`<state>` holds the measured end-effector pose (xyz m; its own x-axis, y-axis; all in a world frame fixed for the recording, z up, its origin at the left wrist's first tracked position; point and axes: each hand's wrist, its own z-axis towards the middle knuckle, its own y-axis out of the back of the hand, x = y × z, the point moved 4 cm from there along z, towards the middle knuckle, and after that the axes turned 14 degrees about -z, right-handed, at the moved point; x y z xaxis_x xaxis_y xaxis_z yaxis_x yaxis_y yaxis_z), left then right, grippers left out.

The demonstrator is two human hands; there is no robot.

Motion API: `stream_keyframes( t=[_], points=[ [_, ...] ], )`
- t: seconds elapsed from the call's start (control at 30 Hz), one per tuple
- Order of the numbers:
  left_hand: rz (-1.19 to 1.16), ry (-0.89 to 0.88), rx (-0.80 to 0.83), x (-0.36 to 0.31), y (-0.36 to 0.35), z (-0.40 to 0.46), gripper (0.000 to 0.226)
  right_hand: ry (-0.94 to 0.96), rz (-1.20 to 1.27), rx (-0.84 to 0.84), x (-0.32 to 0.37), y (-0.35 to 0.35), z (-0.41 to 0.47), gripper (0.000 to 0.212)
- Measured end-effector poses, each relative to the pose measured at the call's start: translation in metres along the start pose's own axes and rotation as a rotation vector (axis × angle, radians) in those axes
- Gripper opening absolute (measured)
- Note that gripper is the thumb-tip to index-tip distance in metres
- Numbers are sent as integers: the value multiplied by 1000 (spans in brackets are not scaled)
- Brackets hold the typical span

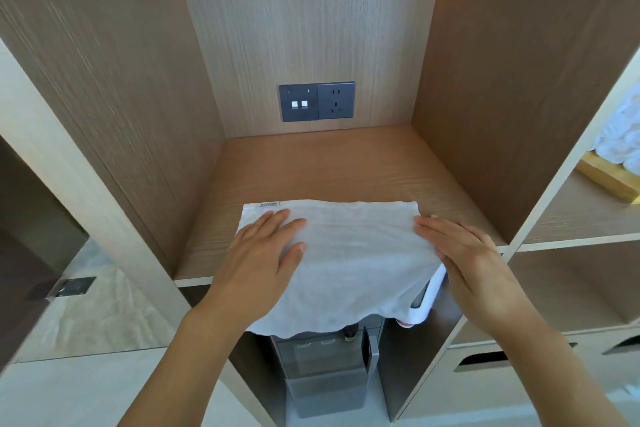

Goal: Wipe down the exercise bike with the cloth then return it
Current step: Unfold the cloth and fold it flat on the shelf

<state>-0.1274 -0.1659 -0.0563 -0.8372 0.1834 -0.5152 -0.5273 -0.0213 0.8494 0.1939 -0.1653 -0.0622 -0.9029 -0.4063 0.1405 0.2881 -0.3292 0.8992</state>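
With the left hand (266, 246) flat, fingers straight on the white cloth (346, 253), and the right hand (460, 253) open at its edge, the cloth overhangs the wooden shelf (329, 166) front and may slide off once released.

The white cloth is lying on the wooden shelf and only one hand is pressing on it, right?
Not quite. The head view shows both hands on the white cloth: the left hand lies flat on its left part and the right hand rests on its right edge. The rest is right: the cloth lies on the wooden shelf, with its near edge hanging over the front.
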Motion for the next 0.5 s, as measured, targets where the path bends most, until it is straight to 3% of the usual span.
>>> stream_keyframes(
  t=[0.2, 0.27, 0.37, 0.5],
  points=[
    [31, 33, -17, -6, -3, -4, 55, -65, 44, -72, 25, -1, 7, 69],
    [62, 52, -17, -10, -6, -5, 56, -13, 70, -67, 44, -2, 11, 58],
    [157, 45, -57, -20, -10, -13, 56, 32, 65, 64, 69, -10, 19, 46],
    [10, 20, -132, -22, -10, -28, 51, 16, -121, 227, 74, -26, 22, 71]
  ],
)
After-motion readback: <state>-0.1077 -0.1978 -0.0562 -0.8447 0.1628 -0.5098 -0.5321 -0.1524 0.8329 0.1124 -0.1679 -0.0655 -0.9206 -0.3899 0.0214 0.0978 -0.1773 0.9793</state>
